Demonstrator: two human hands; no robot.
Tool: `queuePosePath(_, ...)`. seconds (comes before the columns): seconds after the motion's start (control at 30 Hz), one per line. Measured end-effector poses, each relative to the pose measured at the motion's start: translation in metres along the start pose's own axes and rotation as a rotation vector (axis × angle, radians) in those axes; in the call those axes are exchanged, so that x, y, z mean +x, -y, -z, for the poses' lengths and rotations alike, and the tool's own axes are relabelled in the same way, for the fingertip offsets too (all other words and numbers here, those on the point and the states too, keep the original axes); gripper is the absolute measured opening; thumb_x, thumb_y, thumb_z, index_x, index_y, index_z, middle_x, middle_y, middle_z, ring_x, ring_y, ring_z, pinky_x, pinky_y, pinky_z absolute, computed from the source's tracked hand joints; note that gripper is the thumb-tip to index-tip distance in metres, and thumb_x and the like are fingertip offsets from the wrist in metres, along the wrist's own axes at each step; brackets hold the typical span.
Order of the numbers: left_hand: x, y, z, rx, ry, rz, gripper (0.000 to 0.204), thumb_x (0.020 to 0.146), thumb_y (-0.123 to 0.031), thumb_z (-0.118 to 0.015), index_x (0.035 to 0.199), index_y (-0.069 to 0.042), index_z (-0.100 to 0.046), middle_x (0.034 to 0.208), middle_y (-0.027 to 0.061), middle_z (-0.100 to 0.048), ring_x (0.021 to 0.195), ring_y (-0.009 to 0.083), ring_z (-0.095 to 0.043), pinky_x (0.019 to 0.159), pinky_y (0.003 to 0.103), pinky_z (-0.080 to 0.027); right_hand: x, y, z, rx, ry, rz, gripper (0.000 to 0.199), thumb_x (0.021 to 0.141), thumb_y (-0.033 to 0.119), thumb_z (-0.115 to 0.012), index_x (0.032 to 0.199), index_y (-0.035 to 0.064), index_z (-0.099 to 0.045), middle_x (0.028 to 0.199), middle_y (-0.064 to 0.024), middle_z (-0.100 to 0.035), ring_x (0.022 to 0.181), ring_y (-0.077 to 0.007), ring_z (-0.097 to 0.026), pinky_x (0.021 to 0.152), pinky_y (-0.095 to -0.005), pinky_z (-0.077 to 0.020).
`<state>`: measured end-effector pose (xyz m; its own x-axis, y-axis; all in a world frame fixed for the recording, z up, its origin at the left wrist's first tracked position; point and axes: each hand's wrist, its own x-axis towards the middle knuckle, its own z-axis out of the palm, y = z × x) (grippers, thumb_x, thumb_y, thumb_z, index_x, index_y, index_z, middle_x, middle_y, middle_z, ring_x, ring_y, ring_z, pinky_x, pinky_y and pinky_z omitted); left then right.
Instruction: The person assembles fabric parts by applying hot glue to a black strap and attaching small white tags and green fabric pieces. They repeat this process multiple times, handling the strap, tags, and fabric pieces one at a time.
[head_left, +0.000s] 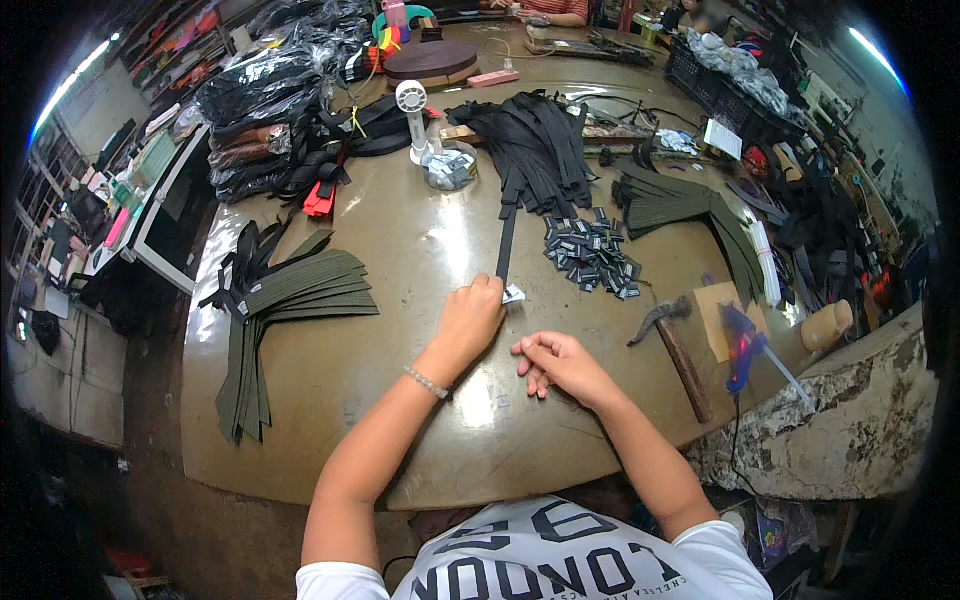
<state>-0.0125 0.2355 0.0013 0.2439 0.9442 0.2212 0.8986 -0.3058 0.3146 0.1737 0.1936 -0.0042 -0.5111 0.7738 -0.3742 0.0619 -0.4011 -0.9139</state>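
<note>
My left hand (472, 315) is closed on the near end of a black webbing strap (507, 245), which runs away toward a pile of black straps (535, 145). A small white label (514, 294) shows at the strap beside my left fingers. Just to the right and nearer, my right hand (560, 366) hovers over the table with thumb and forefinger together and the other fingers curled. Whatever it pinches, if anything, is too small to make out. A heap of small dark woven labels (590, 255) lies beyond my right hand.
Olive straps are fanned at left (310, 285) and right (680, 200). A hammer (685, 365) and a blue glue gun (740, 350) lie at the right edge. A small white fan (412, 115) stands by a tub of labels (450, 168). Bagged black goods (265, 100) are stacked far left.
</note>
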Motion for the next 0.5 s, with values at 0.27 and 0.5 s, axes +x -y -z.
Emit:
queuePosePath(0.27, -0.092, -0.040, 0.029, 0.047, 0.081, -0.218, 0.033, 0.078, -0.007, -0.066, 0.109, -0.006, -0.054, 0.109, 0.0127, -0.060, 0.072, 0.0333, -0.067, 0.059, 0.041, -0.054, 0.001, -0.006, -0.004, 0.439, 0.190, -0.033, 0.038, 0.103, 0.035, -0.052, 0.111, 0.0003, -0.063, 0.083, -0.0034, -0.064, 0.057, -0.0059, -0.055, 0.048, -0.0202, -0.0453)
queuePosePath(0.5, -0.121, -0.047, 0.042, -0.201, -0.137, -0.180, 0.045, 0.072, -0.004, -0.071, 0.116, -0.012, -0.066, 0.116, 0.0060, -0.063, 0.067, 0.0234, -0.066, 0.057, 0.034, -0.054, 0.000, -0.011, -0.005, 0.776, 0.432, -0.271, 0.035, 0.103, 0.029, -0.052, 0.117, -0.0022, -0.059, 0.076, -0.0008, -0.058, 0.050, -0.0027, -0.043, 0.036, -0.0158, -0.0308)
